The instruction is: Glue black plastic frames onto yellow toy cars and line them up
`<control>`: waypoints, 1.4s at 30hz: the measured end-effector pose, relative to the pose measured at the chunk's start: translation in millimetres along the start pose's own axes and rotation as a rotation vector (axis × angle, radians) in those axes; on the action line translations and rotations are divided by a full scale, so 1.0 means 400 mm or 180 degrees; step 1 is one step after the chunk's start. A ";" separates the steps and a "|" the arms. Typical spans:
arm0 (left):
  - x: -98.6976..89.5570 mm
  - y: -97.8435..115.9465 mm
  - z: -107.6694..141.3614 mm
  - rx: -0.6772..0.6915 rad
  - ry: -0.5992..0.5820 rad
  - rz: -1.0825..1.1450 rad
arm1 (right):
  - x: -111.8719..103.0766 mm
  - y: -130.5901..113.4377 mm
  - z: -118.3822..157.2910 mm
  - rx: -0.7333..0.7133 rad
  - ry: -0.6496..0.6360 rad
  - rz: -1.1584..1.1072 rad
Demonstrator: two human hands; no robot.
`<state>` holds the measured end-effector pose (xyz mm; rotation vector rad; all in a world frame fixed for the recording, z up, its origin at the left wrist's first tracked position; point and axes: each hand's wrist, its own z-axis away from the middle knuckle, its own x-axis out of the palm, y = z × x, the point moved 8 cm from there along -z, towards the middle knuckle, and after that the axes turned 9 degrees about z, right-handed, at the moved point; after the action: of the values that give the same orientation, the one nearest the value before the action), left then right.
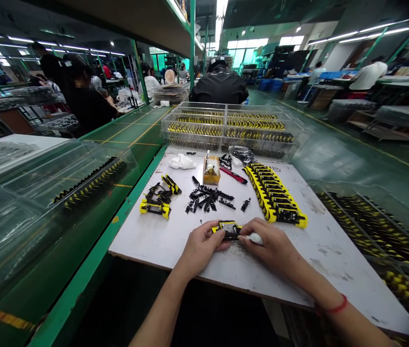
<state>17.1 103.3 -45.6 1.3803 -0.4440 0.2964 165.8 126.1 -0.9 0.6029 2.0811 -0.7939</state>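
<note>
From here I see the left grip [201,242] clasping one end of a yellow-and-black housing [229,227]; the right grip [272,242], at its other end, holds a white-handled tool [256,238]. Probably fitting work; next calls for keeping the housing steady.

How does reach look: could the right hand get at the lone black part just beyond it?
Probably yes: the black part lies apart on the white tabletop, with nothing standing between it and the right hand. That hand holds a white object, which might need putting down first.
</note>
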 end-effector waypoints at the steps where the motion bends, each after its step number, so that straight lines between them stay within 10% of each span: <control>1: 0.001 0.000 -0.001 -0.0013 -0.0005 0.0017 | -0.003 0.000 -0.004 0.0009 0.0007 0.0025; 42: 0.014 -0.002 -0.005 -0.0216 -0.0230 -0.0383 | 0.013 -0.005 0.013 0.0123 -0.0161 -0.0186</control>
<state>22.6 104.9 -44.1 1.3483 -0.4250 0.1322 164.4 121.9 -7.0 0.5395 2.0493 -0.8759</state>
